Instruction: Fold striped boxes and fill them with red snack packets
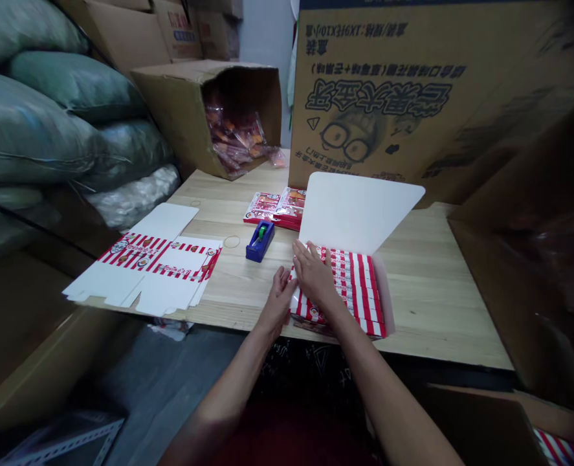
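Observation:
A white-lidded display box [362,207] stands near the table's front edge, its lid raised at the back. Rows of small red-and-white striped packets [357,285] fill it. At its left side, my left hand [277,303] is closed on the side wall, fingers curled and thumb at the edge. My right hand [314,275] lies across the leftmost packets with its fingers stretched out, hiding part of them. A blue tape dispenser [260,241] with a green core stands left of the box.
Flat striped carton blanks [170,259] lie at the table's left. Red packs [287,206] sit behind the tape dispenser, and a rubber band [231,241] lies beside it. A tipped carton [170,97] holds wrapped items. A large printed carton [393,97] stands behind; stuffed sacks [29,123] are piled left.

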`<action>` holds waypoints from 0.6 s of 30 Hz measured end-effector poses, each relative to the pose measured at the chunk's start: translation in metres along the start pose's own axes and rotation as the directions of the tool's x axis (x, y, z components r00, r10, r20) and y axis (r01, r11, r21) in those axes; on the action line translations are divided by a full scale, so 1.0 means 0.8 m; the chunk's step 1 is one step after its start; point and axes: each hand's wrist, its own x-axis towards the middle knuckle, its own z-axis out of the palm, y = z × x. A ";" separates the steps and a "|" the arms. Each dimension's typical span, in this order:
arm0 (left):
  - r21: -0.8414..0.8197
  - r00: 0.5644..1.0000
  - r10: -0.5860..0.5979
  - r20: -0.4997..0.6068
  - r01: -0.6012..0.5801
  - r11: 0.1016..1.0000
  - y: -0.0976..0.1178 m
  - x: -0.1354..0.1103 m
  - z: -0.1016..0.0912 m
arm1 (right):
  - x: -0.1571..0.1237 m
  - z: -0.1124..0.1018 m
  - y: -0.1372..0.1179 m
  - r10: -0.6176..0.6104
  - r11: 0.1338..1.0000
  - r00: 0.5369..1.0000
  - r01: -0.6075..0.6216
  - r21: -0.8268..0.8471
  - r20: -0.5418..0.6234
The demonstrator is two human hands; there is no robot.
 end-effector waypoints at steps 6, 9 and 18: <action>-0.078 1.000 0.019 -0.004 -0.019 0.997 0.002 -0.047 -0.004 | -0.003 0.000 -0.001 -0.016 1.000 0.999 0.015 -0.027 -0.034; -0.087 1.000 0.004 0.022 -0.002 0.996 0.004 -0.057 -0.008 | -0.004 0.001 0.001 -0.020 1.000 0.999 0.019 -0.003 -0.047; -0.078 1.000 0.023 0.013 -0.022 0.997 -0.004 -0.057 -0.011 | -0.045 -0.054 -0.018 -0.067 0.896 0.991 0.111 0.431 -0.115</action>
